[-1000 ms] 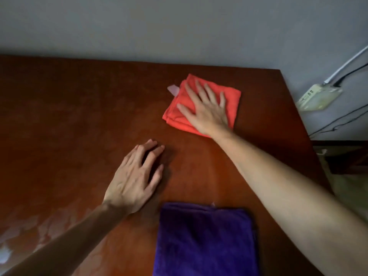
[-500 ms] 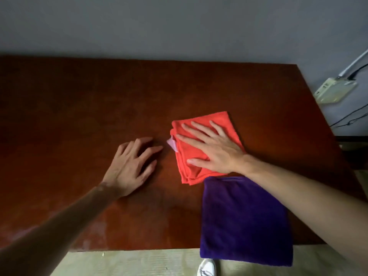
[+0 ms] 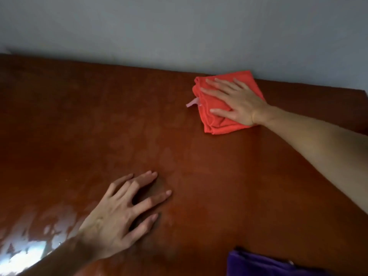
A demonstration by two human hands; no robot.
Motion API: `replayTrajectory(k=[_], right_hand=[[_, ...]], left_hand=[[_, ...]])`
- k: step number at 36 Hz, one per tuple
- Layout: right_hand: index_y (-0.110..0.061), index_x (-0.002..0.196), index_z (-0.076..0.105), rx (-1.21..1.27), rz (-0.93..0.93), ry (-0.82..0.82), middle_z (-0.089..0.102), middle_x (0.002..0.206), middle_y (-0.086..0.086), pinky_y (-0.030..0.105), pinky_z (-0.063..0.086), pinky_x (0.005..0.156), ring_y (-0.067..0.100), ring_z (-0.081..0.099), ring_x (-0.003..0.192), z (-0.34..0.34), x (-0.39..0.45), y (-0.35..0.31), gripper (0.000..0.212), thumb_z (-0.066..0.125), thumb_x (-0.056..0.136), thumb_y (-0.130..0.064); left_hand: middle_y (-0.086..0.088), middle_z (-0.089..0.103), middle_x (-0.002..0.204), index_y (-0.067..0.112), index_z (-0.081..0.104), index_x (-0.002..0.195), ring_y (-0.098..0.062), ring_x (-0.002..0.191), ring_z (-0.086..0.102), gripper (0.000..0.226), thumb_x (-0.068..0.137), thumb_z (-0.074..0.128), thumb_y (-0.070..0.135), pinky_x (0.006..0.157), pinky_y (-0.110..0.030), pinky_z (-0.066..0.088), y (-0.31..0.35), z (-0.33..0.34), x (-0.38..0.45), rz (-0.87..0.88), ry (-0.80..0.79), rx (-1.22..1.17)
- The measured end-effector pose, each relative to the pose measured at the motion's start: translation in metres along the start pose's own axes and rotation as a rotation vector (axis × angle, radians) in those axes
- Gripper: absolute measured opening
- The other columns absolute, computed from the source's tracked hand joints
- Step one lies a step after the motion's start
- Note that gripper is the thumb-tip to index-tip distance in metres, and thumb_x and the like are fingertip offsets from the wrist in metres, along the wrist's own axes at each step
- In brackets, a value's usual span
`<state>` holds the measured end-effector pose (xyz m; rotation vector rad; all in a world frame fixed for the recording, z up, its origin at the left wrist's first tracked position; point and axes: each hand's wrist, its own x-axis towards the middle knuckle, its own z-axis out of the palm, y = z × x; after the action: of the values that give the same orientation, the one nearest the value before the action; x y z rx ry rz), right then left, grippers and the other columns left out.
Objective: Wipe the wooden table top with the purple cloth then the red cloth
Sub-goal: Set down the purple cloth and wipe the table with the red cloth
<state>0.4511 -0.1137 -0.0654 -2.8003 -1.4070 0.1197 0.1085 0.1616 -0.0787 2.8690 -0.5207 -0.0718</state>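
2 hands and 2 cloths on 1 wooden table top [image 3: 99, 126].

The right hand [image 3: 237, 102] lies flat, fingers spread, palm pressing the folded red cloth [image 3: 217, 124] near the far edge by the wall; 1 pale tag [image 3: 192, 102] sticks out at the cloth's left, its writing unreadable. The left hand [image 3: 121, 214] rests splayed open on bare wood, holding nothing. The purple cloth [image 3: 258, 264] lies at the near edge.
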Motion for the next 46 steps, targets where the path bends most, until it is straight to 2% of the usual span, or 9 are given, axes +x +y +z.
replayTrajectory(k=[9,13,17,21,26,30,35,40,46], right_hand=[[-0.045,0.162,0.012,0.093,0.264,0.062,0.010,0.174,-0.010,0.052,0.007,0.127,0.015,0.009,0.160,0.000,0.024,0.003,0.083,0.015,0.088,-0.080],[-0.039,0.164,0.009,0.101,0.436,0.098,0.006,0.174,-0.008,0.056,0.003,0.127,0.016,0.004,0.160,0.008,0.022,-0.025,0.074,0.025,0.100,-0.073],[-0.040,0.164,0.009,0.109,0.515,0.118,0.007,0.174,-0.007,0.059,0.004,0.126,0.019,0.006,0.160,0.016,0.004,-0.083,0.074,0.026,0.100,-0.073],[-0.041,0.164,0.012,0.127,0.525,0.150,0.010,0.174,-0.008,0.060,0.006,0.126,0.020,0.010,0.160,0.024,-0.030,-0.159,0.076,0.030,0.098,-0.074],[-0.043,0.163,0.014,0.116,0.481,0.154,0.010,0.174,-0.011,0.072,0.006,0.120,0.018,0.009,0.160,0.033,-0.085,-0.276,0.081,0.019,0.090,-0.078],[-0.042,0.164,0.015,0.110,0.432,0.136,0.006,0.174,-0.010,0.079,0.005,0.115,0.020,0.003,0.161,0.042,-0.137,-0.368,0.080,0.027,0.093,-0.076],[-0.038,0.165,0.008,0.092,0.356,0.074,-0.003,0.174,-0.008,0.075,0.010,0.117,0.020,-0.002,0.161,0.046,-0.193,-0.445,0.082,0.030,0.096,-0.076],[-0.039,0.165,0.009,0.025,0.157,-0.020,-0.003,0.174,-0.008,0.070,0.014,0.120,0.016,-0.003,0.161,0.038,-0.206,-0.422,0.083,0.032,0.096,-0.079],[-0.044,0.163,0.012,-0.018,-0.080,-0.069,-0.002,0.174,-0.011,0.063,0.004,0.125,0.012,-0.004,0.160,0.026,-0.146,-0.338,0.078,0.035,0.096,-0.076]], left_hand=[[-0.003,0.038,0.159,0.043,0.034,0.155,-0.016,0.151,0.030,0.048,0.107,0.036,0.046,0.118,-0.046,0.028,-0.003,0.002,0.003,0.009,0.037,-0.026],[-0.002,0.039,0.157,0.039,0.037,0.154,-0.016,0.148,0.034,0.046,0.109,0.031,0.044,0.117,-0.043,0.027,-0.005,0.001,0.003,0.011,0.042,-0.047],[-0.005,0.049,0.145,0.021,0.050,0.146,-0.024,0.126,0.053,0.049,0.107,0.034,0.044,0.104,-0.038,0.036,-0.002,-0.001,0.003,-0.043,0.122,-0.066],[-0.007,0.057,0.129,0.010,0.060,0.127,-0.027,0.107,0.056,0.042,0.104,0.041,0.039,0.090,-0.039,0.040,0.002,-0.006,-0.002,-0.028,0.291,-0.067],[-0.007,0.054,0.118,0.016,0.063,0.110,-0.029,0.104,0.052,0.027,0.102,0.046,0.035,0.086,-0.046,0.041,-0.006,-0.010,-0.025,-0.210,0.430,-0.216],[-0.007,0.052,0.121,0.019,0.063,0.114,-0.030,0.108,0.052,0.032,0.099,0.044,0.041,0.088,-0.046,0.038,-0.029,-0.011,-0.062,-0.240,0.346,-0.183],[-0.003,0.052,0.133,0.023,0.059,0.132,-0.028,0.113,0.054,0.045,0.099,0.039,0.046,0.091,-0.042,0.035,-0.074,-0.021,-0.100,-0.113,0.196,-0.055],[-0.003,0.049,0.146,0.027,0.053,0.144,-0.025,0.124,0.053,0.050,0.101,0.036,0.046,0.103,-0.043,0.033,-0.089,-0.023,-0.105,-0.017,0.122,-0.013],[-0.006,0.041,0.153,0.026,0.046,0.149,-0.025,0.144,0.038,0.056,0.100,0.035,0.051,0.115,-0.045,0.026,-0.095,-0.016,-0.100,-0.134,0.129,-0.054]])
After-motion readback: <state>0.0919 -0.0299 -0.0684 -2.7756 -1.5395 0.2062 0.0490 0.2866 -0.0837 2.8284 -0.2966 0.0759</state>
